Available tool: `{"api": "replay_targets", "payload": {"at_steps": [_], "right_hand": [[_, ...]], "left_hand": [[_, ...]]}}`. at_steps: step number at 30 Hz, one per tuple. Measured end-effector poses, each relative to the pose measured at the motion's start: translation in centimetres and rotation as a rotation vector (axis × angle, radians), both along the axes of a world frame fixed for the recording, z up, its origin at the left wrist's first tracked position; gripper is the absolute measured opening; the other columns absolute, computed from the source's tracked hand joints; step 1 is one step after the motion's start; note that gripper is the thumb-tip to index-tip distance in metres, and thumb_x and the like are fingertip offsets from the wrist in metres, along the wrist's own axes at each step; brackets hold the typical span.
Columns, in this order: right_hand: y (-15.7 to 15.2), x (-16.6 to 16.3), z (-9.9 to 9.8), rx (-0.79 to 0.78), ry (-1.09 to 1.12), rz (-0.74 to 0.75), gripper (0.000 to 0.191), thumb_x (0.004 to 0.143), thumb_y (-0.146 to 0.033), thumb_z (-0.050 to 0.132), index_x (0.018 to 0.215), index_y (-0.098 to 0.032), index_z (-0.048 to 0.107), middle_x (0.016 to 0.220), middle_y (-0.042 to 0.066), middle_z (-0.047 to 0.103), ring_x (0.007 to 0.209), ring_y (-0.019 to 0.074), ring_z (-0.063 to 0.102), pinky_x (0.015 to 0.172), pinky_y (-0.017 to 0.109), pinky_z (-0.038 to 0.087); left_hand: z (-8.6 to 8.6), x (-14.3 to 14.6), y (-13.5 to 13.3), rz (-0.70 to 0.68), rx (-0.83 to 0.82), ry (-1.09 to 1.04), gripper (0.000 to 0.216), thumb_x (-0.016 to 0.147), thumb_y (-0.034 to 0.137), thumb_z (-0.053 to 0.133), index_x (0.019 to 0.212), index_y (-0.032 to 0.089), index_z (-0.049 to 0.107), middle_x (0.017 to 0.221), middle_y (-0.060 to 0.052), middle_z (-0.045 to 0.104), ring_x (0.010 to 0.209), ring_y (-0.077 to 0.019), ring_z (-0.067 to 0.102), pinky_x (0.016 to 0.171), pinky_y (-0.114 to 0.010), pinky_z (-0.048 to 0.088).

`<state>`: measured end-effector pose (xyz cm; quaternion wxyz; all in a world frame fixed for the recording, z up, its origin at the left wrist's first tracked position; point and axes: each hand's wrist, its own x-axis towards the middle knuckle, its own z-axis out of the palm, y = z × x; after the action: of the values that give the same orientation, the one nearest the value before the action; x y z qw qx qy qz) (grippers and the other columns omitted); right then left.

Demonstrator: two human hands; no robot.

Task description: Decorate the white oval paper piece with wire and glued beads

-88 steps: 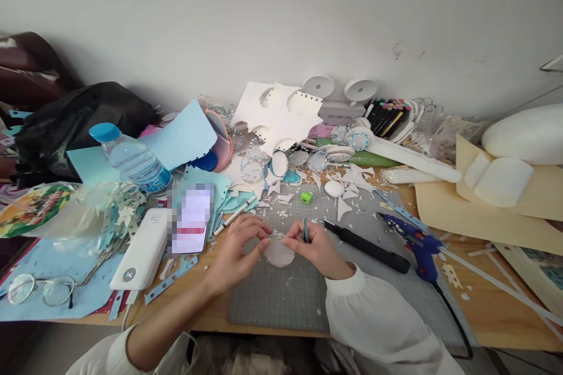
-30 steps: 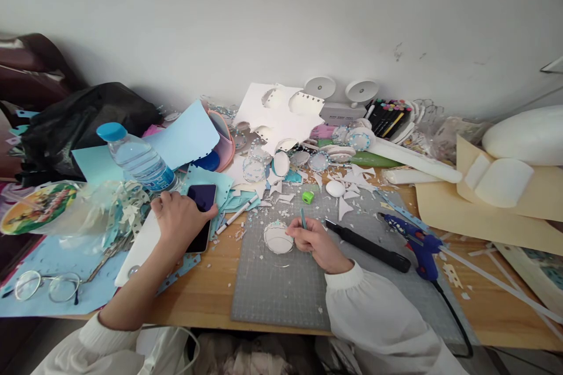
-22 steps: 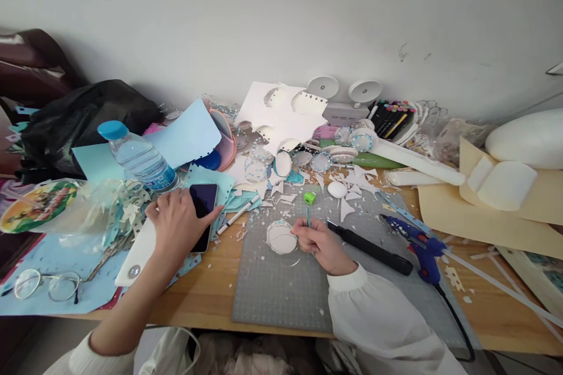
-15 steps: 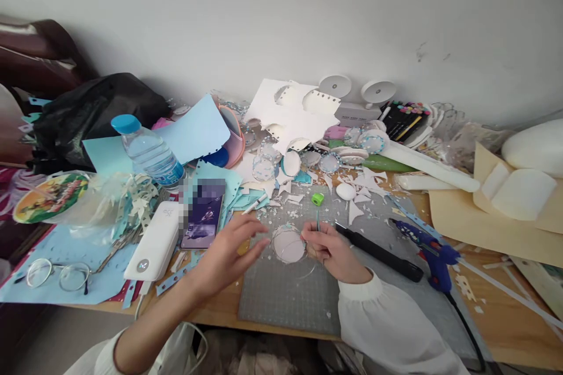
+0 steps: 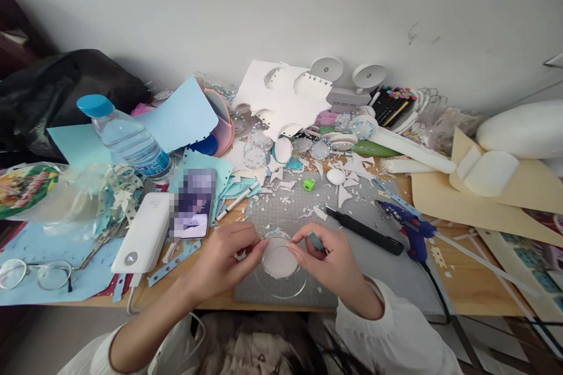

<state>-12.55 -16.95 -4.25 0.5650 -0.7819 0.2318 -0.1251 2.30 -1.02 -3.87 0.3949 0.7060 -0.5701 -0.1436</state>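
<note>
A white round disc (image 5: 280, 262) lies over the grey cutting mat, with pale bits and fine wire round its upper rim. Thin, shiny wire (image 5: 284, 297) loops below it, its ends running up toward both hands. At the disc's left edge my left hand (image 5: 231, 252) is closed, thumb and forefinger pinched on the wire. On the opposite side my right hand (image 5: 323, 255) also pinches the wire above the disc. A small teal piece (image 5: 315, 241) is tucked between its fingers; its kind is unclear. The exact points of grip are too fine to make out.
On the grey cutting mat (image 5: 352, 269) lie a black cutter-like tool (image 5: 365, 231), a green pencil sharpener (image 5: 308, 185) and paper scraps. A blue glue gun (image 5: 409, 225) is at right. A phone (image 5: 193, 205), power bank (image 5: 143, 233) and water bottle (image 5: 127, 137) stand left.
My left hand has closed from open fingers and come to the disc's edge. My right hand has shifted its pinch over the disc. The wire now hangs in a wider loop below it.
</note>
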Motion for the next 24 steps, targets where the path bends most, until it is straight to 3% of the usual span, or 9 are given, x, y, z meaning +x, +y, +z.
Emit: {"api": "replay_targets", "payload": {"at_steps": [7,15,20,24], "right_hand": [[1.7,-1.2,-0.1,-0.322,-0.155,-0.037,0.022,0.083,-0.031,0.065,0.066,-0.022,0.056,0.052,-0.002,0.053,0.043,0.0086,0.040,0.043,0.024,0.029],[3.5,-1.8,-0.6,-0.662,-0.297,-0.145,0.027,0.086,-0.022,0.063,0.061,-0.021,0.053,0.046,-0.006,0.048,0.040,0.0068,0.041,0.044,0.022,0.032],[4.7,-1.6,-1.2,-0.661,-0.320,-0.255,0.026,0.086,-0.021,0.063,0.061,-0.019,0.055,0.047,-0.006,0.049,0.040,0.0054,0.041,0.044,0.018,0.034],[4.9,-1.4,-1.4,-0.443,-0.267,-0.333,0.031,0.084,-0.025,0.064,0.056,-0.019,0.051,0.044,-0.009,0.039,0.039,0.0045,0.033,0.040,0.016,0.030]], "left_hand": [[0.9,-1.4,0.7,-0.001,-0.080,-0.023,0.034,0.094,0.017,0.051,0.060,0.018,0.044,0.057,0.003,0.044,0.055,-0.0103,0.042,0.053,-0.025,0.032],[0.8,-2.3,1.0,0.057,-0.067,-0.100,0.037,0.094,0.016,0.049,0.058,0.018,0.043,0.055,0.004,0.041,0.053,-0.0095,0.039,0.051,-0.024,0.030],[0.2,-2.7,0.7,0.092,-0.033,-0.129,0.037,0.094,0.016,0.048,0.058,0.017,0.042,0.056,0.003,0.042,0.055,-0.0096,0.041,0.054,-0.023,0.031],[0.0,-2.5,0.3,0.093,0.050,-0.027,0.039,0.096,0.021,0.047,0.057,0.017,0.043,0.055,0.003,0.043,0.054,-0.0103,0.042,0.054,-0.024,0.032]]}}
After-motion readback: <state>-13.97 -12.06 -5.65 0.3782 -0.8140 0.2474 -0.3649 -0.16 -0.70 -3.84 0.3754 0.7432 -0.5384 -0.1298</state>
